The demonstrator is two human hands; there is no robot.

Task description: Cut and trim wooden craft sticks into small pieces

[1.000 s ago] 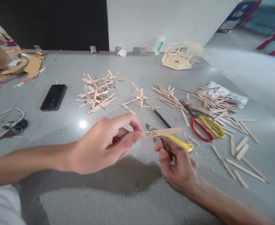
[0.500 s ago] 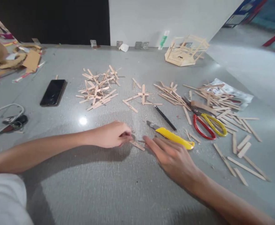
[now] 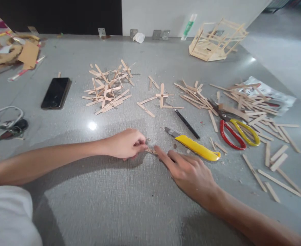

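Between my two hands lies a short, notched wooden craft stick (image 3: 150, 150), low over the table. My left hand (image 3: 127, 143) is closed, pinching the stick's left end between thumb and fingers. The fingertips of my right hand (image 3: 188, 171) are closed on its right end and cover it; the thumb is hidden. A small sliver of another stick (image 3: 147, 139) shows just behind my left fingertips. Right beyond my right hand lies a yellow utility knife (image 3: 198, 147), its blade out. A black craft knife (image 3: 187, 123) rests a little farther off.
Crossed stick pieces (image 3: 106, 90) lie in a pile ahead, with a joined piece (image 3: 161, 95) beside it. Scissors (image 3: 239, 131) and loose sticks (image 3: 260, 102) cover the right. A stick frame (image 3: 212, 51) and glue tube (image 3: 188, 27) stand behind. A phone (image 3: 56, 93) lies left.
My right fingertips have come in from beside the stick onto its right end. The stick has turned closer to level between my hands. The whole view has shifted slightly.
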